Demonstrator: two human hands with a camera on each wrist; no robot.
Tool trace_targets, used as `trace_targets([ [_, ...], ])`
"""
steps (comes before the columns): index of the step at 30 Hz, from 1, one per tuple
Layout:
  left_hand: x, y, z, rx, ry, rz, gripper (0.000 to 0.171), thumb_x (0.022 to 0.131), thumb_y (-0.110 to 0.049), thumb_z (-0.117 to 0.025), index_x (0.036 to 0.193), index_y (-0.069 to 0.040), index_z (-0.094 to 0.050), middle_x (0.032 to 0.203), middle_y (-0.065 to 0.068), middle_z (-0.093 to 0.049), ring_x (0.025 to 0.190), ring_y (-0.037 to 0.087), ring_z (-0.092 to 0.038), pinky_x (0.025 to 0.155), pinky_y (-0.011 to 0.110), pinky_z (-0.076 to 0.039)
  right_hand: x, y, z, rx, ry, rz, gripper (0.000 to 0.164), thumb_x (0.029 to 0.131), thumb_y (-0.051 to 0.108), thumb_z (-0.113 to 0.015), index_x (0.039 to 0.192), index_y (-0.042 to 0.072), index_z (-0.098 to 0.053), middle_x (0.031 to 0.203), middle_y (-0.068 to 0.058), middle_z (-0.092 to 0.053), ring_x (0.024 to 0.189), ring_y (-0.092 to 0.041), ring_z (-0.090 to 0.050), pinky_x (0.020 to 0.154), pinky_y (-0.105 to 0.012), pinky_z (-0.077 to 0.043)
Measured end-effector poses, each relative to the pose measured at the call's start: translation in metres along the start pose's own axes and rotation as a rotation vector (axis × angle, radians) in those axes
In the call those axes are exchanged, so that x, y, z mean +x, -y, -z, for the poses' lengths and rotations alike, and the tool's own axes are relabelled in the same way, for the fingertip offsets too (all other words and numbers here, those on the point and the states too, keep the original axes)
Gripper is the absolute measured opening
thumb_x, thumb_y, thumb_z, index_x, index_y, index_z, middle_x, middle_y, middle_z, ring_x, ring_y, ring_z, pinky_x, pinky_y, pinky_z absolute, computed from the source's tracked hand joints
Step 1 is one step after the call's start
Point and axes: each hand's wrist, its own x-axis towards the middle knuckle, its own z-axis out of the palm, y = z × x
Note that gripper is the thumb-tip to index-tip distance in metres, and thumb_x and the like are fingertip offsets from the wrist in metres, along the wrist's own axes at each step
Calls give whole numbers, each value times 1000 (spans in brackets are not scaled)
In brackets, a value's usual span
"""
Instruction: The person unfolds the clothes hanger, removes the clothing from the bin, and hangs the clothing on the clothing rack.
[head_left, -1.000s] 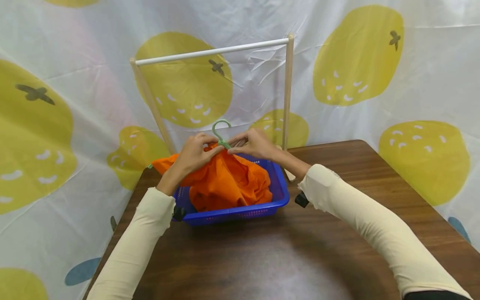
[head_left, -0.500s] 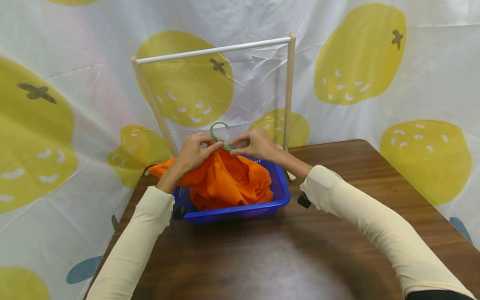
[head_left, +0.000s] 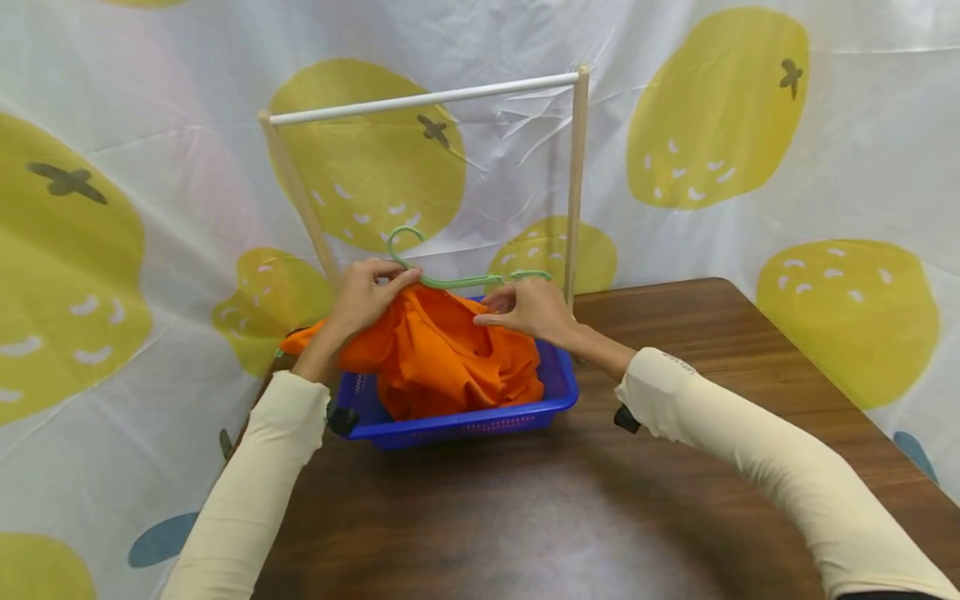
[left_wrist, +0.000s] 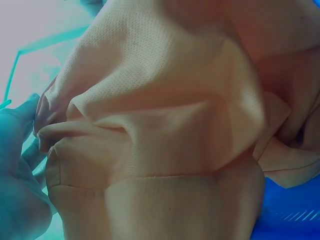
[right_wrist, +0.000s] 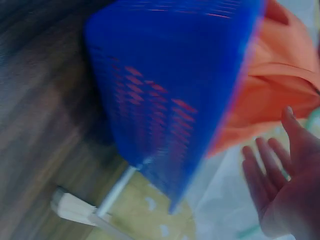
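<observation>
A green clothes hanger (head_left: 453, 283) has its left part inside a crumpled orange shirt (head_left: 450, 350); its right arm is bare. My left hand (head_left: 367, 293) pinches the shirt together with the hanger just below the hook. In the left wrist view, the mesh-like cloth (left_wrist: 165, 130) fills most of the picture, tinted tan, with fingers at its left edge. My right hand (head_left: 534, 308) is in front of the hanger's bare right end. Its fingers look extended and hold nothing in the right wrist view. Most of the shirt lies in a blue basket (head_left: 480, 423).
Behind the basket stands a rack with a white rail (head_left: 427, 102) and wooden posts (head_left: 577, 183). The brown table (head_left: 675, 367) extends to the right and front. A fruit-patterned curtain (head_left: 697, 250) hangs close behind.
My left hand has moved left, with the hanger's hook moving up and left. The hanger's right arm has come out into view. My right hand has moved right and let go of the hanger.
</observation>
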Motion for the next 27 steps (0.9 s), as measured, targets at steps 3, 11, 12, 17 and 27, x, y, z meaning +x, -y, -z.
trace_targets([
  [3,-1,-1,3,-15,-1,-3,19,95,-22,-79,97,-3,-83,100,15,-78,99,31,-67,89,55,-52,-6,-6,-12,-132,7,-76,46,75,71,-81,92,28,-85,81,14,-76,69,-10,-66,61,-33,-49],
  [11,0,-3,9,14,-19,-9,20,95,-23,-78,97,-4,-83,99,15,-78,96,30,-67,87,51,-52,-10,-12,-21,-54,67,-111,22,86,36,-86,89,14,-81,84,3,-78,78,-15,-73,71,-33,-56],
  [12,0,-3,10,9,-21,-5,20,95,-23,-79,97,-3,-83,98,15,-78,94,29,-66,85,48,-52,-10,-13,-19,-30,72,-123,19,86,31,-85,90,14,-81,85,2,-78,78,-14,-73,71,-32,-56],
  [17,-2,1,17,-13,-20,-3,18,95,-19,-78,95,-2,-83,92,16,-76,83,24,-60,75,34,-46,-7,-25,-2,130,82,-171,15,88,19,-82,98,8,-83,87,-3,-80,76,-19,-75,65,-24,-52],
  [27,-14,6,31,-15,14,1,17,96,-20,-77,95,-4,-83,93,13,-77,84,20,-59,76,28,-44,-8,-48,30,492,161,-337,26,91,13,-82,107,-6,-77,94,-19,-78,78,-35,-77,66,-37,-62],
])
